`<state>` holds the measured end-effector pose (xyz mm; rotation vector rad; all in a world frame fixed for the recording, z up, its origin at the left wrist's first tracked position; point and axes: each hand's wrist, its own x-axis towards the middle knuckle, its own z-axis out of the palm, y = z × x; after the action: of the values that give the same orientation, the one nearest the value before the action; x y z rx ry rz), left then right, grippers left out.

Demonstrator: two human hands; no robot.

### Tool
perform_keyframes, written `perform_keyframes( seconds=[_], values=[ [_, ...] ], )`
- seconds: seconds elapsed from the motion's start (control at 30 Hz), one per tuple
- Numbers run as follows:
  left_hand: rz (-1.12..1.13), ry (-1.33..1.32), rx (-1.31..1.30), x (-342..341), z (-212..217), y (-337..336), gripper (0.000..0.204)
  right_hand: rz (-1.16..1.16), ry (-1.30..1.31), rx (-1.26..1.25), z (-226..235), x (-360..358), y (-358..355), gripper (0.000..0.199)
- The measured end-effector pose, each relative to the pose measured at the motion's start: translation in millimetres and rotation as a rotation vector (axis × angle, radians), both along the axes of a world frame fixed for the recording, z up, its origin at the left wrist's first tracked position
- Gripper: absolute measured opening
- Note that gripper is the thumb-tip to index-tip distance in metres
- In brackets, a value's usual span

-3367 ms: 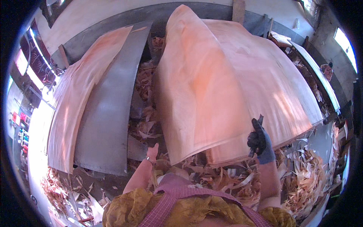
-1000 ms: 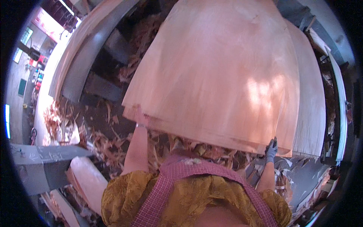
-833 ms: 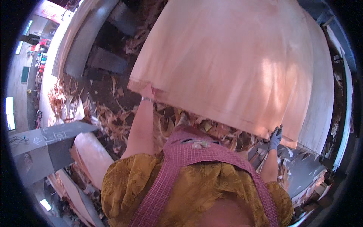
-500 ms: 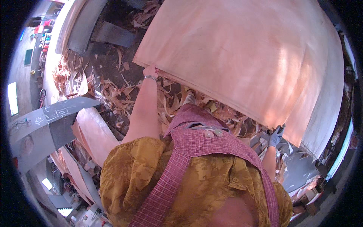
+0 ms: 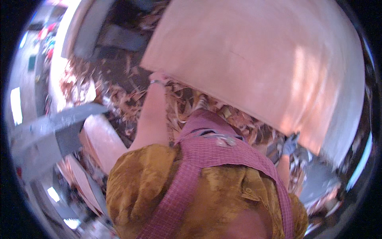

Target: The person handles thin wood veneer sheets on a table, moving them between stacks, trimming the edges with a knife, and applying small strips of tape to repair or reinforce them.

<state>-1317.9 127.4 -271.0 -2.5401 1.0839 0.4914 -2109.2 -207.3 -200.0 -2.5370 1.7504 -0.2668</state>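
A stack of wide, thin wood veneer sheets (image 5: 246,59) fills the upper middle and right of the view, its near edge slanting down to the right. My left hand (image 5: 159,76), bare with a metal band at the wrist, grips that edge close to the stack's left corner. Farther right, my right hand (image 5: 291,144) in a grey-blue glove grips the same edge near the right corner. Both hands' fingers are partly hidden by the sheets, and the picture is smeared by motion.
Torn veneer scraps (image 5: 127,99) litter the floor around my feet. To the left stands a grey metal machine part (image 5: 59,123), with curved veneer pieces (image 5: 101,137) beside it. Dark grey machinery (image 5: 119,38) lies at the upper left. A grey panel (image 5: 318,181) is at the lower right.
The view has shifted slightly and blurred. Both hands keep their grip on the stack's edge, and the veneer sheets have barely moved relative to them.
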Motion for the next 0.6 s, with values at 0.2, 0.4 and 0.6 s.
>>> perform_keyframes(
  seconds=[0.2,0.4,0.6],
  values=[
    [-0.186,-0.003,-0.509,9.5,6.5,20.2,0.019,-0.447,-0.393,0.219,25.8,53.7,-2.9,0.054],
    [1.550,0.577,-0.891,-0.7,28.4,-25.1,0.021,-0.530,-0.574,0.207,6.5,47.9,-2.1,0.051],
    [0.789,0.243,-0.272,12.1,34.0,-20.9,0.030,-0.486,-0.340,0.170,13.9,47.6,8.1,0.063]
  ],
)
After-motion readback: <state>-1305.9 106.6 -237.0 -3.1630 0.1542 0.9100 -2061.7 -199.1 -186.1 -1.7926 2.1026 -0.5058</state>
